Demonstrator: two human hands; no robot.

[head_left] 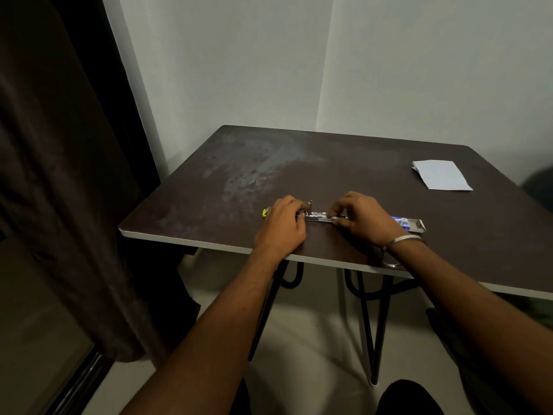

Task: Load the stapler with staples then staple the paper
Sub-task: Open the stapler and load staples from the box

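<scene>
Right now both hands are on the stapler [317, 216], which lies opened out flat near the front edge of the dark brown table [329, 163]. Left hand [279, 224] is curled over the stapler's left end, fingers closed around it; a yellow bit of the stapler's body pokes out past the knuckles on the far left. Right hand [363, 217] is at the stapler's right end, thumb and fingertips pinched together at the metal channel. Can't tell if there's a staple strip between those fingertips, too small and dim. The shiny metal magazine shows in the gap between the hands, with a small metal part sticking upright near the left hand.

Staple box [410, 224] sits on the table just right of the right hand, partly hidden behind the wrist, blue and white print, its end open. Metal bangle [402, 239] on the right wrist.

Paper [441, 174], white and folded, lies well apart from the stapler, at the table's far right.

Table stands in a corner of pale walls, on black hairpin legs. Dark curtain [59, 175] hangs at left.
</scene>
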